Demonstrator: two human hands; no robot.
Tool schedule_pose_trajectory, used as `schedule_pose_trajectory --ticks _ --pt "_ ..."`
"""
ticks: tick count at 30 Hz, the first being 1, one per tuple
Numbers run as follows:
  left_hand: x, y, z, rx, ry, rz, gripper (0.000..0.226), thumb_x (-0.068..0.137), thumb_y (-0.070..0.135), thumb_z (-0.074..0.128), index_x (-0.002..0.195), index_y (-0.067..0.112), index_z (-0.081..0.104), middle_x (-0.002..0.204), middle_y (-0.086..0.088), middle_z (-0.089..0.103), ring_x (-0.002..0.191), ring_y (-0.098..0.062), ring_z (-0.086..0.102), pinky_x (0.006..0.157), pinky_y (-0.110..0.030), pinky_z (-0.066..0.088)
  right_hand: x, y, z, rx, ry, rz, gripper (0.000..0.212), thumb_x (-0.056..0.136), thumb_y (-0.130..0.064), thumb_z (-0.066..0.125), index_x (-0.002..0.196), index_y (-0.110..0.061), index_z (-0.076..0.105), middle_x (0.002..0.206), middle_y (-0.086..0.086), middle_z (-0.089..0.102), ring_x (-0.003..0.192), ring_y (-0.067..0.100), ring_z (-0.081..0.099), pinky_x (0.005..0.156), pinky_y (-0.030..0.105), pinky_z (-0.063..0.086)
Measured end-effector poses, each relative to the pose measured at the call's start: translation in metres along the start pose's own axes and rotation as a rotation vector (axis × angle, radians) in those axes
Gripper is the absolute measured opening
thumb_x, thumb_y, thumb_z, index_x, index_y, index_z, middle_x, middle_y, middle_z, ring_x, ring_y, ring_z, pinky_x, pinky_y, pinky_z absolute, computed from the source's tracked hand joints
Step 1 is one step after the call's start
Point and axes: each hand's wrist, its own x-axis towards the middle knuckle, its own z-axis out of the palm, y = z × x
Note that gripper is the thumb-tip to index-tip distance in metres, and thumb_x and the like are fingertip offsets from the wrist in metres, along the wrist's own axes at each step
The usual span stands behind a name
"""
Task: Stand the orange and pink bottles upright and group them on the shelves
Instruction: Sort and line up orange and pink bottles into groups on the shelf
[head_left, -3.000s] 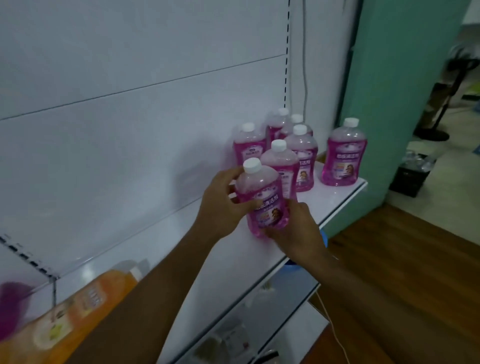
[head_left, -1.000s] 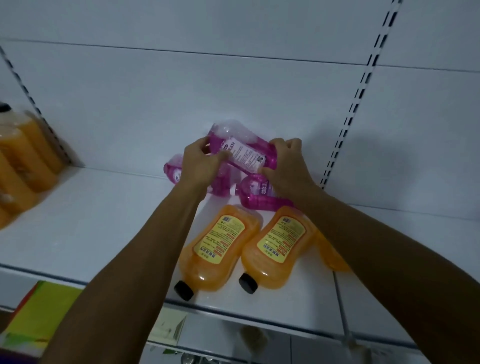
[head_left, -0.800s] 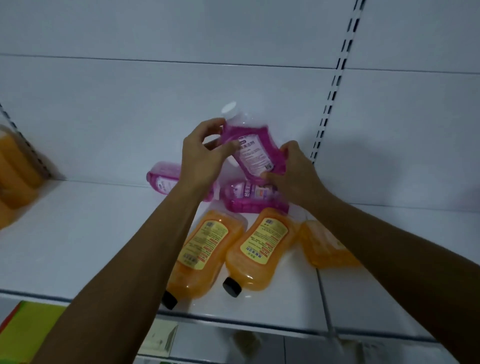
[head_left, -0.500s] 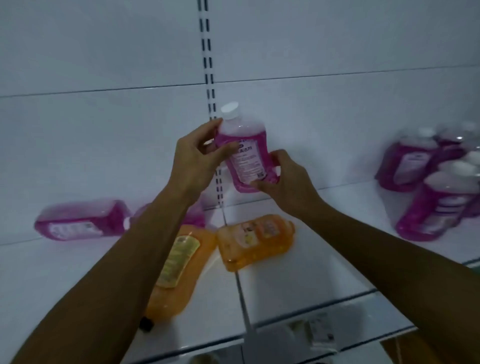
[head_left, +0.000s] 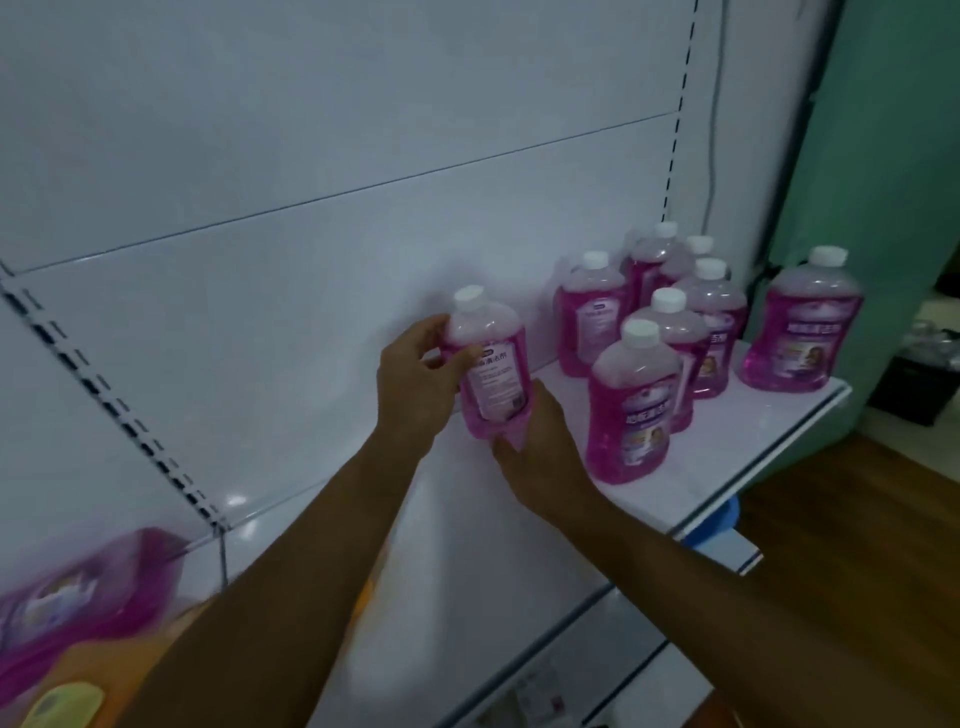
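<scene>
Pink bottle (head_left: 491, 371), near-upright, is pinched between both hands — left hand (head_left: 415, 387) at its shoulder, right hand (head_left: 540, 452) under its base — just above the shelf (head_left: 779, 421). Placing step; next, set it beside the standing pink group (head_left: 675, 332) at right.

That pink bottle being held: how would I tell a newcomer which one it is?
Find the white shelf with a cluster of upright pink white-capped plastic bottles. Left of them, the left hand and right hand grip one pink bottle, the only one held.
</scene>
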Motion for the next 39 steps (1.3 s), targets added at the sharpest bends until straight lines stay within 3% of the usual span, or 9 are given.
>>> schedule_pose_trajectory --ticks 8,13,17,22,26,28,31,35,39 --pt "0.027 -0.028 0.044 0.080 -0.088 0.036 0.045 0.076 0.015 0.078 0.119 0.012 0.064 0.112 -0.007 0.068 0.101 -0.025 0.067 0.086 -0.049 0.056 0.008 0.021 -0.013 -0.085 -0.054 0.119 0.081 0.084 -0.021 0.067 0.149 -0.014 0.019 0.147 0.006 0.034 0.137 0.021 0.034 0.112 0.042 0.033" --pt "0.031 -0.030 0.049 0.123 -0.144 0.020 0.052 0.082 0.012 0.074 0.131 0.010 0.056 0.124 -0.003 0.063 0.109 -0.018 0.063 0.096 -0.038 0.053 0.006 0.022 -0.013 -0.129 -0.056 0.088 0.085 0.087 -0.022 0.065 0.151 -0.010 0.011 0.156 0.008 0.019 0.144 0.023 0.019 0.117 0.043 0.024" --pt "0.020 -0.022 0.033 0.226 -0.174 -0.028 0.066 0.085 0.025 0.071 0.143 0.015 0.042 0.140 -0.001 0.052 0.119 -0.016 0.055 0.097 -0.027 0.047 0.001 0.004 -0.009 -0.111 -0.057 0.050 0.083 0.090 -0.022 0.061 0.152 -0.010 0.008 0.159 0.009 0.008 0.147 0.024 0.011 0.118 0.042 0.023" --pt "-0.016 -0.017 -0.033 0.366 -0.079 -0.068 0.063 0.087 0.031 0.068 0.143 0.019 0.043 0.139 0.001 0.053 0.115 -0.015 0.057 0.093 -0.025 0.048 -0.019 -0.027 0.016 -0.119 -0.132 0.055 0.079 0.095 -0.025 0.054 0.153 -0.008 0.003 0.161 0.007 -0.007 0.148 0.020 -0.001 0.115 0.025 0.007" --pt "-0.058 -0.012 -0.104 0.518 0.002 -0.070 0.051 0.090 0.032 0.065 0.136 0.019 0.050 0.129 0.001 0.060 0.111 -0.012 0.058 0.095 -0.024 0.048 -0.038 -0.066 0.050 -0.037 -0.314 -0.050 0.065 0.096 -0.023 0.055 0.150 -0.015 0.019 0.159 0.002 0.015 0.144 0.017 0.019 0.103 0.017 0.019" --pt "-0.082 -0.009 -0.144 0.607 0.066 -0.077 0.048 0.090 0.033 0.066 0.134 0.019 0.053 0.124 0.001 0.063 0.109 -0.011 0.059 0.097 -0.027 0.049 -0.045 -0.085 0.071 -0.038 -0.380 -0.105 0.056 0.095 -0.025 0.057 0.145 -0.019 0.032 0.151 0.001 0.033 0.135 0.017 0.037 0.102 0.022 0.031" --pt "-0.117 -0.004 -0.204 0.679 0.187 -0.115 0.045 0.089 0.031 0.066 0.131 0.018 0.055 0.122 0.001 0.064 0.108 -0.010 0.060 0.094 -0.027 0.049 -0.056 -0.110 0.102 -0.078 -0.508 -0.187 0.048 0.093 -0.031 0.059 0.138 -0.022 0.042 0.141 0.000 0.046 0.126 0.019 0.048 0.097 0.034 0.048" --pt "-0.159 0.000 -0.276 0.701 0.371 -0.215 0.044 0.088 0.026 0.068 0.128 0.012 0.057 0.117 -0.003 0.065 0.106 -0.015 0.061 0.091 -0.027 0.049 -0.066 -0.140 0.139 -0.161 -0.659 -0.268 0.049 0.092 -0.034 0.061 0.136 -0.020 0.044 0.138 0.004 0.050 0.122 0.023 0.051 0.097 0.040 0.049" --pt "-0.197 -0.006 -0.325 0.757 0.382 -0.379 0.045 0.090 0.035 0.065 0.128 0.013 0.057 0.120 -0.001 0.064 0.105 -0.014 0.061 0.085 -0.029 0.052 -0.078 -0.162 0.168 -0.290 -0.748 -0.411 0.045 0.091 -0.034 0.060 0.131 -0.016 0.049 0.131 0.005 0.057 0.113 0.021 0.056 0.085 0.030 0.048"
